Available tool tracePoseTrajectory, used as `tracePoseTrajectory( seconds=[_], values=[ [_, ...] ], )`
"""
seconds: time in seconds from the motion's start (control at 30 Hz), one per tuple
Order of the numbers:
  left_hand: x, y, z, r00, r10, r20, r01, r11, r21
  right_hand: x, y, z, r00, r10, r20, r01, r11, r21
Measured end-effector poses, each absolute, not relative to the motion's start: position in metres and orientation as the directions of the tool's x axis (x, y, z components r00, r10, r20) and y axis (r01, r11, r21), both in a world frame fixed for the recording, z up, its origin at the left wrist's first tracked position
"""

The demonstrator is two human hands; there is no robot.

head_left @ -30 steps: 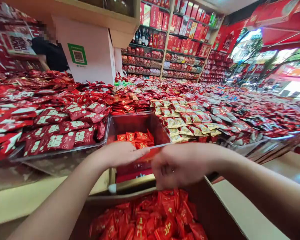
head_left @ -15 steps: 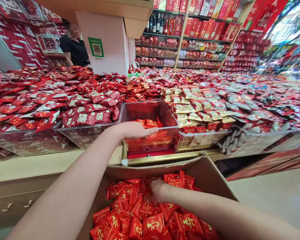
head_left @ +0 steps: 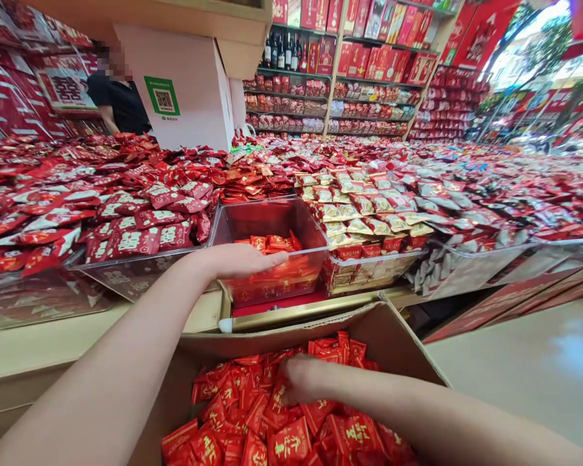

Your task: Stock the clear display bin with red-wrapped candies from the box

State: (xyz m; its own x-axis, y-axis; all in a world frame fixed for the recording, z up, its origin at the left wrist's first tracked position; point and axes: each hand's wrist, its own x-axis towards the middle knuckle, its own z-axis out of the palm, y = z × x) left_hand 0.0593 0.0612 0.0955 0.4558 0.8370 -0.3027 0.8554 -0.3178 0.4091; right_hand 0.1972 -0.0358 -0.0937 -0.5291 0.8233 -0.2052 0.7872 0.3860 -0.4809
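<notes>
My left hand (head_left: pixel 243 259) lies over the front rim of a clear plastic bin (head_left: pixel 272 210), thumb stretched along the edge and the other fingers mostly hidden. A low layer of small red wrapped sweets (head_left: pixel 272 243) covers the bin's bottom. Below and nearer to me stands an open cardboard box (head_left: pixel 412 343) full of red packets with gold lettering, wrapped sweets (head_left: pixel 289 443) of the same look. Reaching in from the right, my right hand (head_left: pixel 304 378) is sunk among them, its fingers curled round some sweets and partly covered.
Neighbouring clear bins hold maroon packets (head_left: pixel 143 236) on the left and cream-and-red packets (head_left: pixel 359 207) on the right. A person (head_left: pixel 119 97) in dark clothing stands behind the counter, beside a white panel (head_left: pixel 184 84) with a QR code. Stocked shelves (head_left: pixel 291 84) rise behind.
The view has shifted, so the scene sits further left. My left hand stays at the bin's rim. My right hand remains in the box, its fingers slightly more curled among the sweets.
</notes>
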Motion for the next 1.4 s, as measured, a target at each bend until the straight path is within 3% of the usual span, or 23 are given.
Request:
tracePoseTrajectory(
  seconds=[0.13,0.23,0.37,0.5,0.7,0.83,0.97,1.03,1.1,1.17,1.27,1.33,1.4],
  values=[
    [0.059,0.065,0.09,0.478,0.797,-0.368,0.86,-0.341,0.38,0.207,-0.027,-0.072,-0.508,0.712,-0.484,0.857,0.473,-0.203],
    [0.06,0.066,0.088,0.464,0.793,-0.395,0.864,-0.309,0.397,0.209,-0.025,-0.063,-0.527,0.71,-0.467,0.841,0.514,-0.168],
    [0.062,0.066,0.087,0.445,0.806,-0.39,0.876,-0.3,0.379,0.193,-0.029,-0.064,-0.689,0.623,-0.37,0.724,0.615,-0.313],
    [0.061,0.064,0.085,0.442,0.85,-0.288,0.873,-0.333,0.356,0.152,-0.035,-0.07,-0.763,0.539,-0.357,0.646,0.653,-0.396],
    [0.059,0.058,0.088,0.509,0.842,-0.179,0.818,-0.409,0.404,0.08,-0.043,-0.104,-0.533,0.64,-0.554,0.84,0.316,-0.442],
    [0.055,0.061,0.085,0.492,0.863,-0.114,0.766,-0.367,0.527,0.079,-0.05,-0.12,-0.543,0.69,-0.48,0.787,0.217,-0.578],
    [0.046,0.061,0.079,0.401,0.889,0.223,0.478,-0.41,0.777,0.123,-0.052,-0.08,-0.576,0.784,-0.233,0.596,0.207,-0.776],
    [0.041,0.049,0.078,0.249,0.89,0.382,0.252,-0.441,0.862,0.15,-0.05,-0.047,-0.577,0.805,-0.136,0.46,0.183,-0.869],
    [0.037,0.027,0.077,0.036,0.898,0.438,0.12,-0.439,0.89,0.173,-0.047,-0.015,-0.544,0.835,-0.086,0.306,0.102,-0.947],
    [0.036,-0.002,0.072,0.004,0.927,0.375,0.178,-0.37,0.912,0.19,-0.045,0.008,-0.484,0.874,-0.051,0.143,0.022,-0.99],
    [0.039,-0.044,0.058,0.127,0.985,0.114,0.292,-0.147,0.945,0.202,-0.044,0.023,-0.375,0.927,0.003,-0.089,-0.033,-0.996],
    [0.043,-0.063,0.046,0.25,0.966,-0.067,0.278,-0.005,0.961,0.204,-0.047,0.025,-0.332,0.943,0.023,-0.19,-0.043,-0.981],
    [0.047,-0.073,0.037,0.316,0.937,-0.15,0.198,0.09,0.976,0.204,-0.052,0.023,-0.341,0.939,0.043,-0.238,-0.042,-0.97]
  ],
)
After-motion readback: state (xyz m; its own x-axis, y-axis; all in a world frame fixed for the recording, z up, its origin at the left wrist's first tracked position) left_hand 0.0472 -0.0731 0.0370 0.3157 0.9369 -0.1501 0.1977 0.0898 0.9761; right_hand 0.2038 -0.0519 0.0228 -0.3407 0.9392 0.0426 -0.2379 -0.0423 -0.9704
